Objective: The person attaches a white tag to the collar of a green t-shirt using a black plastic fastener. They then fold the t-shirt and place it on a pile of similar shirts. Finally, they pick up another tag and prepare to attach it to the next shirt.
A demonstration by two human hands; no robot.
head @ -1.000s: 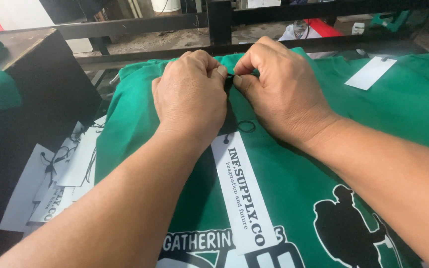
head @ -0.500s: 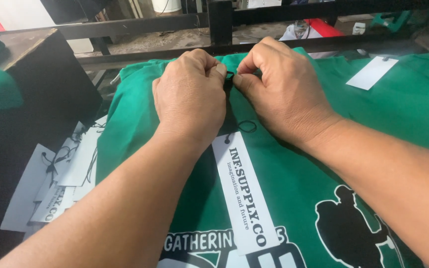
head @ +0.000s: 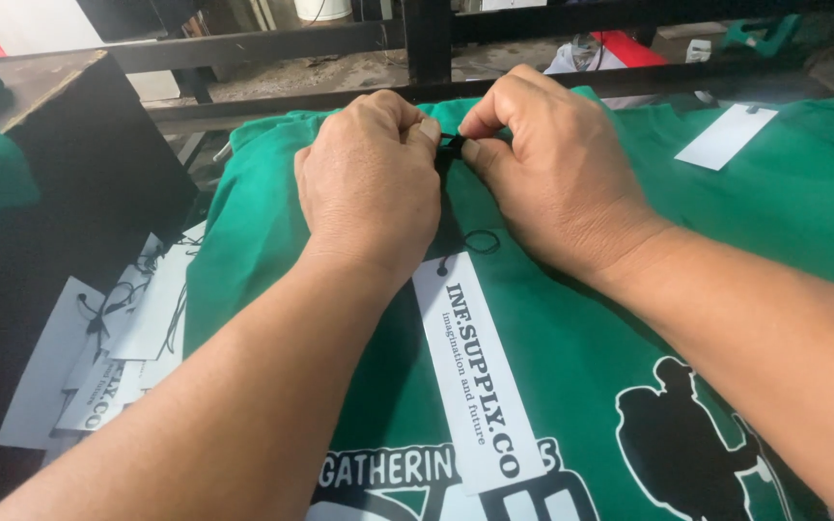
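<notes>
A green printed shirt (head: 552,367) lies flat before me with a long white paper tag (head: 475,376) resting on it, joined by a thin black string (head: 475,241). My left hand (head: 374,183) and my right hand (head: 552,174) meet at the shirt's collar, fingertips pinched together on the small black fastener (head: 451,145) at the end of that string. The collar itself is hidden under my fingers.
A pile of loose white tags with black strings (head: 108,357) lies at the left on a dark surface. Another green shirt with a white tag (head: 726,137) lies at the right. A dark metal rail (head: 291,43) runs across the back.
Both hands stay pinched at the collar; the fingers shifted only slightly on the fastener. The tag and shirt have not moved.
</notes>
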